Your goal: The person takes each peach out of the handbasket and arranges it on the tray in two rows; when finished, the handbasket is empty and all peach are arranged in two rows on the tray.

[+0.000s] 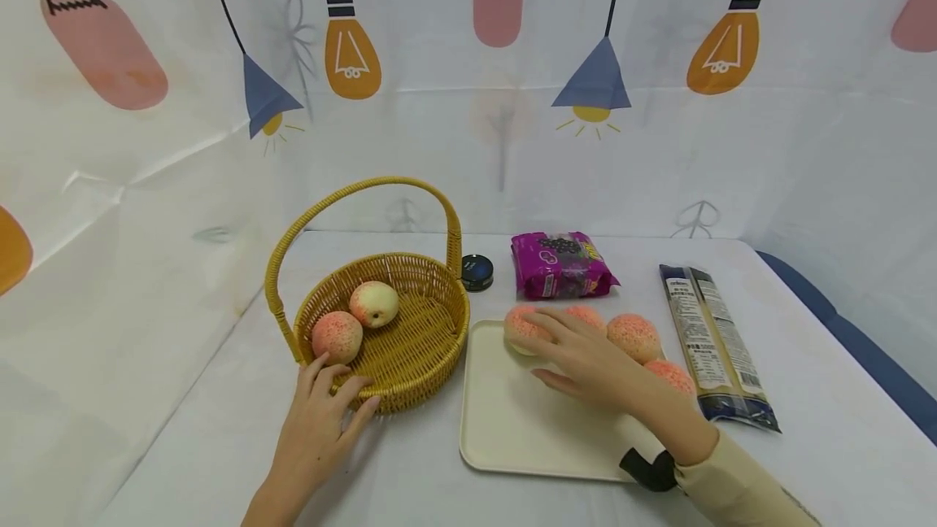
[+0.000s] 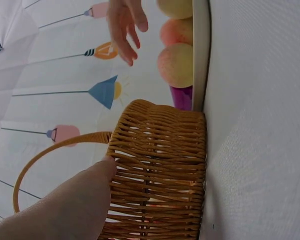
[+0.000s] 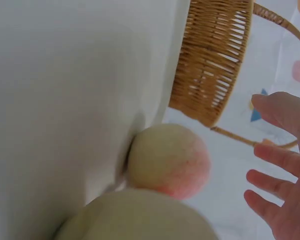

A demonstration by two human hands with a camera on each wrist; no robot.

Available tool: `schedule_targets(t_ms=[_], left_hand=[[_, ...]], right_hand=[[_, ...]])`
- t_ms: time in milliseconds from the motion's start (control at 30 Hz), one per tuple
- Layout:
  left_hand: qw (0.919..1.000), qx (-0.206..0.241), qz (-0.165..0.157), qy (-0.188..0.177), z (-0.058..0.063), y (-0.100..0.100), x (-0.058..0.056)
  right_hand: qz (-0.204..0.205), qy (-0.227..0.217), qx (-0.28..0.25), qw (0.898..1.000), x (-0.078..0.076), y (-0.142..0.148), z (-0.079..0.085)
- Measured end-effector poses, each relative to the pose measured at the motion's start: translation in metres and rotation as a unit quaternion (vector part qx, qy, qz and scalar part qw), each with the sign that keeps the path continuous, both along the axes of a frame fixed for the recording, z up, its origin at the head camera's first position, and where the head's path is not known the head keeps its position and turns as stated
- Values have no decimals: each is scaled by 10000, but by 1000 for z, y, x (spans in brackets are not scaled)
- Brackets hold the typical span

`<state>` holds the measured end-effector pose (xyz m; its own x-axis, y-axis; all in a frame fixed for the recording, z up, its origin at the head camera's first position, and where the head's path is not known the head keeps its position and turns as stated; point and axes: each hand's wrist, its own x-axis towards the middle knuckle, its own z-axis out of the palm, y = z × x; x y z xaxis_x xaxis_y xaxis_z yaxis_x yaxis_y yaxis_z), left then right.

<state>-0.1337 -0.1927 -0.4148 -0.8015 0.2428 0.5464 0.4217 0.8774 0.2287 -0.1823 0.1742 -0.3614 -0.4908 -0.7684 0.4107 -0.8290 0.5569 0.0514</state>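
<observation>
My left hand (image 1: 313, 428) rests at the near rim of a woven basket (image 1: 432, 376) with a tall handle, its fingertips on the rim. In the left wrist view one digit lies along the wicker edge. Inside the basket sit a pink-speckled peach (image 1: 337, 337) and a paler peach (image 1: 374, 304). My right hand (image 1: 586, 358) hovers with spread fingers over a cream tray (image 1: 512, 429), overlapping a peach (image 1: 515, 330) at its far left corner. In the right wrist view, a gap shows between those fingers and the pale-and-pink peach (image 3: 169, 160).
More peaches (image 1: 634, 337) line the tray's far and right sides. Behind the tray lies a purple snack package (image 1: 562, 267), with a small round black container (image 1: 477, 272) beside the basket. A long flat packet (image 1: 717, 344) lies right of the tray. A printed white curtain (image 1: 439, 137) closes off the back.
</observation>
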Motion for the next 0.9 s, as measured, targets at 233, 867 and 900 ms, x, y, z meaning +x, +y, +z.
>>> schedule_targets(t_ms=[233, 867, 900], left_hand=[[10000, -33, 20, 23, 0, 1, 0], [10000, -24, -16, 76, 0, 2, 0], [10000, -32, -21, 86, 0, 1, 0]], right_hand=[[245, 21, 91, 9997, -15, -25, 9], [668, 22, 334, 9972, -39, -88, 31], [704, -60, 349, 9969, -41, -91, 32]])
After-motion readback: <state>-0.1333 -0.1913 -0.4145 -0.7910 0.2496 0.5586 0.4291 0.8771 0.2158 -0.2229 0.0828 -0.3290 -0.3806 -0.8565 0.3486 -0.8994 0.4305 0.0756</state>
